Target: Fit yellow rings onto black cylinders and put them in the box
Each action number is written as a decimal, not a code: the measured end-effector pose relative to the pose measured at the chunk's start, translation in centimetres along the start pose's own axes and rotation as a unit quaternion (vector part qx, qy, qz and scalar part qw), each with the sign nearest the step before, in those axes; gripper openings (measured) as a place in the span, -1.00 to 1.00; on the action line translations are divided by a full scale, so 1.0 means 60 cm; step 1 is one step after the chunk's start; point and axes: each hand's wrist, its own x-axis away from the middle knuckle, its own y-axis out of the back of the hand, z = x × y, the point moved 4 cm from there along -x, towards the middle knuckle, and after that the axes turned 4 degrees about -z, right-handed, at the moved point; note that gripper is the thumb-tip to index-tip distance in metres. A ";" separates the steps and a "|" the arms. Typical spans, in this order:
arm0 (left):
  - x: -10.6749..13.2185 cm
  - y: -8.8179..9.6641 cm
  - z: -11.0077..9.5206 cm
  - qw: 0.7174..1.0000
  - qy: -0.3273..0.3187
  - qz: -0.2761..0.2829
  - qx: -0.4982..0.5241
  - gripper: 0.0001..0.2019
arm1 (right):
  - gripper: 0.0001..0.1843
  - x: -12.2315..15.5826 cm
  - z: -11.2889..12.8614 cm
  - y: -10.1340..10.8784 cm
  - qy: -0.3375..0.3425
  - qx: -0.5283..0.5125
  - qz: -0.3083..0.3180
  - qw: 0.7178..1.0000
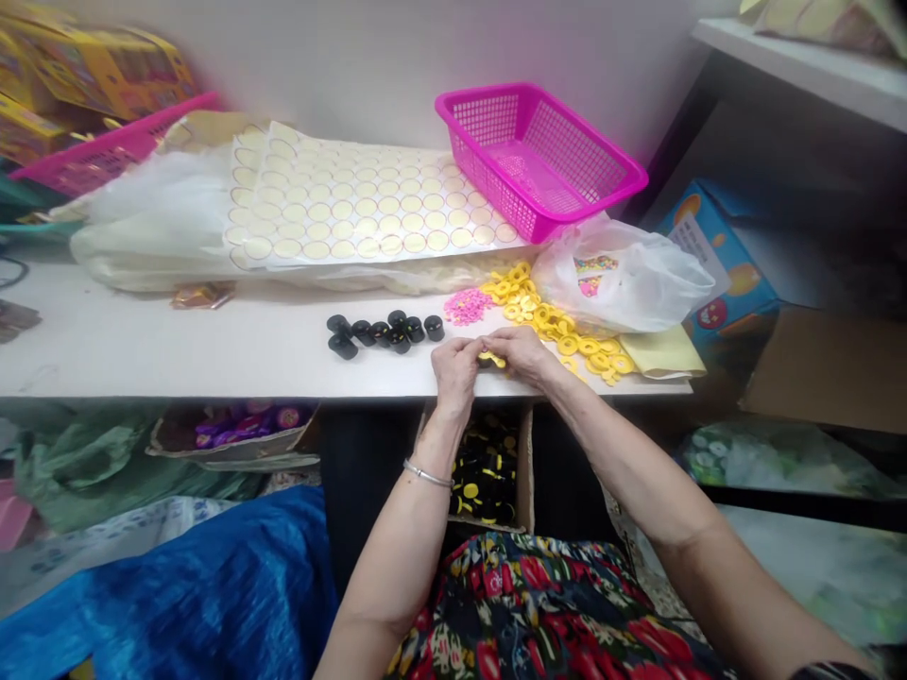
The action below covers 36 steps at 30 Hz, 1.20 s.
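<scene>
Yellow piece (491,360), mostly hidden by fingers, is held over the worktop (269,364) close to its near edge, on the wearer's side of the pink basket (490,181). The left hand (454,373) and right hand (521,354) meet with fingers drawn in, both apparently pinching it; something dark shows beside it, too covered to name.

The work looks partly done. Below the worktop, nearer the wearer than the basket, a carton (526,472) holds many black and yellow pieces (488,486), which I take for finished ones. Still loose are the black cups (399,340) near and left of the basket, the pink bits (468,307) just in front of it, and the yellow rings (521,293) trailing to its near right. How much remains overall I cannot tell.

A label sheet (354,203) spreads left of the basket, a white plastic bag (638,283) sits in front on its right, a blue box (737,264) farther right. Behind the basket rises a pale wall (340,57).
</scene>
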 end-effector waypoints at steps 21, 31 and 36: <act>0.011 0.018 -0.001 0.979 -0.036 0.198 0.019 -0.53 | -0.72 0.019 0.019 -0.008 -0.012 0.008 -0.035 0.999; 0.080 0.042 -0.062 0.966 -0.215 0.133 -0.057 -0.67 | -0.44 0.112 0.014 0.025 0.015 -0.233 0.199 0.952; 0.132 0.053 -0.089 0.895 -0.381 0.168 -0.162 -0.82 | -0.41 0.154 -0.005 0.025 0.010 -0.264 0.233 0.936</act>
